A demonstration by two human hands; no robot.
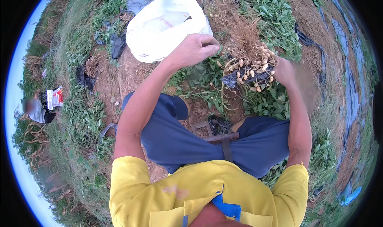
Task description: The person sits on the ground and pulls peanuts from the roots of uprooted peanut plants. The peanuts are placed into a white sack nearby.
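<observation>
My right hand (pixel 283 70) grips the side of a bunch of pulled peanut plants (pixel 248 46). Brown roots fan out at its far side, and pale peanut pods (pixel 252 73) hang thickly towards me. A piece of black plastic film (pixel 229 79) is caught among the pods. To the left of the bunch, my left hand (pixel 203 46) hovers with its fingers curled towards the thumb; whether a pod is inside cannot be seen. Just beyond this hand stands a white woven sack (pixel 149 38), its mouth open and its inside mostly overexposed. Green peanut leaves (pixel 203 77) lie below both hands.
Between my legs is a rusty metal frame (pixel 221 136), partly hidden. More peanut plants (pixel 270 17) lie beyond the bunch at right. Plastic film strips (pixel 344 65) run along the soil at far right. A person (pixel 36 109) is at far left beside a white-and-red bag (pixel 54 98).
</observation>
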